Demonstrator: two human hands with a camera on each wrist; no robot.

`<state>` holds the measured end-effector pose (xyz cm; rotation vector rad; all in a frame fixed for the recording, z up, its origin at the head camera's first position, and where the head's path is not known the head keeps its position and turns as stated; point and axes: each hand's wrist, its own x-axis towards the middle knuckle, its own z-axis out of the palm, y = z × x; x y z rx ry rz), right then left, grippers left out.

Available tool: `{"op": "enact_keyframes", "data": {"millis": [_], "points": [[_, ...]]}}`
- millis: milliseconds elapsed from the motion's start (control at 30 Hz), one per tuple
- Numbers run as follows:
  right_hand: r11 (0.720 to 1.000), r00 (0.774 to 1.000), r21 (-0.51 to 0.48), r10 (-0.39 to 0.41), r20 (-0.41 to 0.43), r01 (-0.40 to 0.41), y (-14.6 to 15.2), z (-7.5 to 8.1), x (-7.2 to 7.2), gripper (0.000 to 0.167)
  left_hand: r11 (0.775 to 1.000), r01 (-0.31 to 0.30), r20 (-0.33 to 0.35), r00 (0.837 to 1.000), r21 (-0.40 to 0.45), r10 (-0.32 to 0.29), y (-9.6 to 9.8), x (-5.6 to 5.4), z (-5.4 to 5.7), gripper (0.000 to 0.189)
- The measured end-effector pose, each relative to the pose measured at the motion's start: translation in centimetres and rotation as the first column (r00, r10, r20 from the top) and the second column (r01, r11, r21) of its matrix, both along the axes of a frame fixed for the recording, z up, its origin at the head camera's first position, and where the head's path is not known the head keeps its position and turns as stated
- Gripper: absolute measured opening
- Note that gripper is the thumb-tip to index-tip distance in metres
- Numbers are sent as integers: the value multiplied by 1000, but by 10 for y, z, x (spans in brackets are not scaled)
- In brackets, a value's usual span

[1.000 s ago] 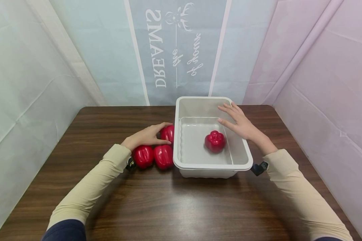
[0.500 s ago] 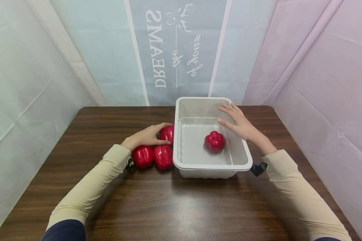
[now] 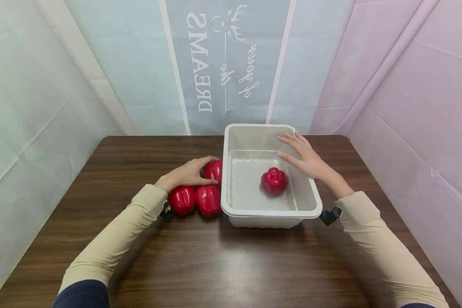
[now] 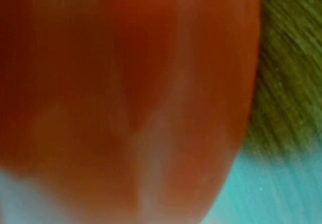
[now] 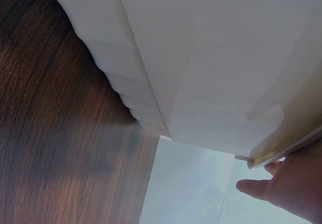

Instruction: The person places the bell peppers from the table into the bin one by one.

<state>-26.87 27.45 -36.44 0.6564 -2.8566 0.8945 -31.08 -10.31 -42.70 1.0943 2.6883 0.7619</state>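
Observation:
In the head view, my left hand (image 3: 183, 175) holds a red bell pepper (image 3: 213, 171) beside the grey bin's left wall, thumb on the near side and fingers on the far side. The hand covers part of that pepper. Two more red bell peppers, a left one (image 3: 182, 200) and a right one (image 3: 208, 200), lie under the wrist. A blurred red pepper (image 4: 151, 83) fills most of the left wrist view. My right hand (image 3: 305, 157) has its fingers spread over the right rim of the bin (image 3: 269, 213). Inside the bin sits another red bell pepper (image 3: 274, 181).
Everything stands on a dark wooden table (image 3: 231, 265). White cloth hangs along both sides, and a pale blue printed cloth (image 3: 231, 64) hangs behind the table's far edge. In the right wrist view, the bin's outer wall (image 5: 211, 73) rises close to the camera.

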Motion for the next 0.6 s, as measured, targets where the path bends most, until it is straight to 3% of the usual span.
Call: {"op": "enact_keyframes", "data": {"millis": [600], "points": [[1000, 1000, 3, -3, 3, 3, 0, -1, 0, 60, 1000, 1, -35, 999, 6, 0, -1, -1, -1, 75]]}}
